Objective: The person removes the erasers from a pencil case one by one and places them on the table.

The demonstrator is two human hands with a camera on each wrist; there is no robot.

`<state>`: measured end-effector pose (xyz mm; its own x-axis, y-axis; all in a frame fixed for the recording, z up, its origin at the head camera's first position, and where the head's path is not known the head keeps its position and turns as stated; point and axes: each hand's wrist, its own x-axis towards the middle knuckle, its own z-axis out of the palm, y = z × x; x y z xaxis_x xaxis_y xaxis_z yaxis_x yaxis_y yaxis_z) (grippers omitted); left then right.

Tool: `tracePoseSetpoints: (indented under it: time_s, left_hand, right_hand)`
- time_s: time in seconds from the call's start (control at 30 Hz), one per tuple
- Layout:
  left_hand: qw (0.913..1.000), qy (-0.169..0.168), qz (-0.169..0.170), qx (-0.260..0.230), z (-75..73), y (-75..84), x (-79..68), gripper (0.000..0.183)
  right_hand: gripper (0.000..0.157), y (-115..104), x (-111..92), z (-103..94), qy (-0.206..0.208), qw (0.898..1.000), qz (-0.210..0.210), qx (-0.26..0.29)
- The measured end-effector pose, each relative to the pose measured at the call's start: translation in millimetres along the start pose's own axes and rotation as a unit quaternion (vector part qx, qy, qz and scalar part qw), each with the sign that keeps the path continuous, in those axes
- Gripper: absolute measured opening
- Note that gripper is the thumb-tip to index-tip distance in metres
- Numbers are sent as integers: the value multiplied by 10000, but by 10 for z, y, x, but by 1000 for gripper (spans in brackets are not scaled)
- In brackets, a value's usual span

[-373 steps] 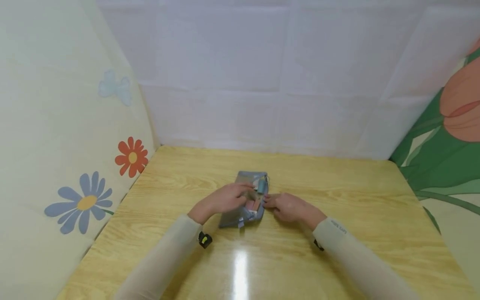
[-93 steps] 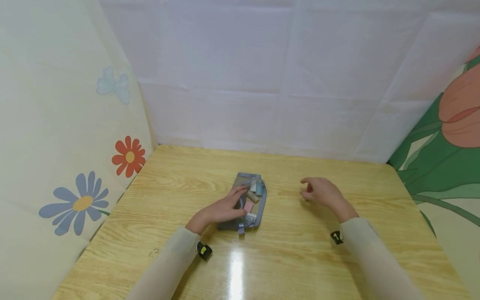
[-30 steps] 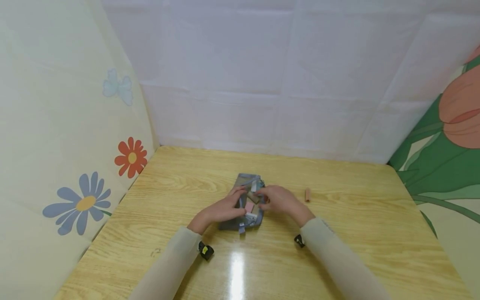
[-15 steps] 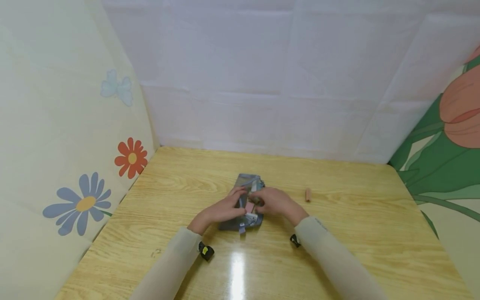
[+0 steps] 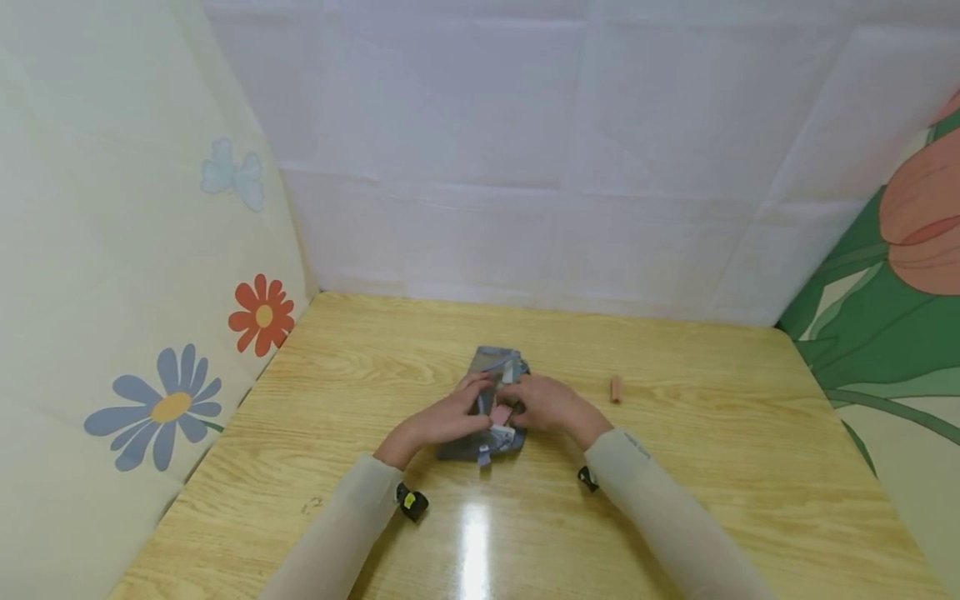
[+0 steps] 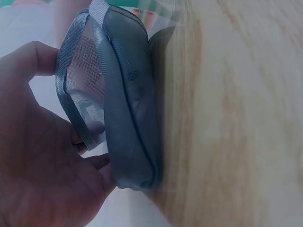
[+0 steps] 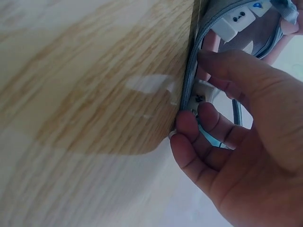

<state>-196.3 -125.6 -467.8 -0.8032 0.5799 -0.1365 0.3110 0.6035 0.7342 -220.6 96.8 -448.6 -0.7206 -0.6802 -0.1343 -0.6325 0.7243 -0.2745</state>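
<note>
Grey mesh pouch (image 6: 132, 109): lies mid-surface (image 5: 697, 400), mouth toward the right hand (image 7: 265, 142). Judged light, soft, apt to sag or slide when tugged; best hold, the stiffer bound rim (image 7: 187, 80). Inside: pink piece (image 5: 500, 414) and white blocks (image 7: 240, 20), likely hard, light, smooth; take by opposite sides. Left hand (image 5: 442, 419) grips the mesh flap, fingers bent round its edge. Right hand's fingers curl into the mouth; pinch cannot be told. Brown stick (image 5: 616, 389) well apart, rightward. Room runs both sides; white backdrop (image 5: 450, 208) bounds the far edge.
</note>
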Motion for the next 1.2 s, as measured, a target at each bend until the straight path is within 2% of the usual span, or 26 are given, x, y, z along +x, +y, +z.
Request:
tracePoseSetpoints:
  time_s: [0.2, 0.47, 0.63, 0.97, 1.2]
  left_hand:
    - [10000, -9, 38, 42, -3, -2, 2, 73]
    - [9999, -8, 123, 66, -13, -4, -11, 74]
    - [9999, 26, 126, 82, -1, -21, -10, 75]
    - [9999, 7, -8, 101, 4, -14, -8, 77]
    - [9999, 69, -23, 116, 17, -13, 0, 80]
  right_hand:
    - [39, 14, 4, 12, -114, 9999, 85, 64]
    - [31, 10, -9, -12, -135, 9999, 22, 78]
    - [37, 16, -52, -16, 18, 9999, -10, 99]
    - [30, 69, -164, -19, 366, 9992, -4, 135]
    - [28, 167, -246, -89, 563, 9977, 206, 309]
